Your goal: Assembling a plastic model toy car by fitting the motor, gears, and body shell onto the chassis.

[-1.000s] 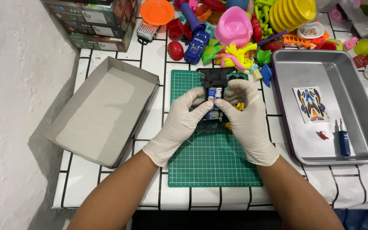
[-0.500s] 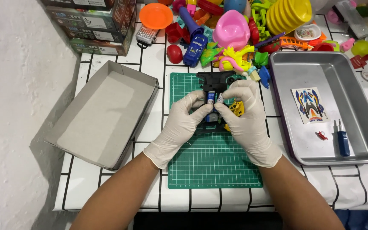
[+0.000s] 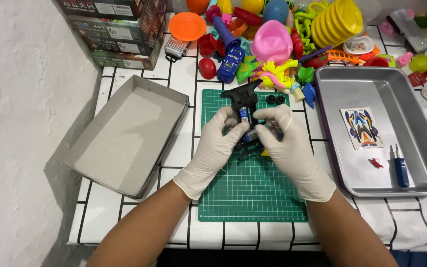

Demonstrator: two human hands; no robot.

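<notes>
Both my hands wear white gloves and meet over a green cutting mat (image 3: 253, 193). Between them is a black toy car chassis (image 3: 243, 101) with a small battery seated in it, its front end pointing away from me. My left hand (image 3: 213, 148) grips the chassis from the left, thumb near the battery. My right hand (image 3: 290, 148) holds its right side, fingers curled over the frame. Two small black wheels (image 3: 275, 100) lie on the mat just beyond my right hand.
An open grey cardboard box lid (image 3: 124, 133) sits left of the mat. A metal tray (image 3: 332, 128) on the right holds a sticker sheet (image 3: 362, 127), a blue screwdriver (image 3: 400, 165) and a small red part. Colourful plastic toys (image 3: 273, 44) crowd the back; stacked boxes (image 3: 119, 29) stand back left.
My hands have shifted slightly on the chassis, turning it a little; the view has moved closer toward the mat. A yellow piece seen under my right hand earlier is now mostly covered.
</notes>
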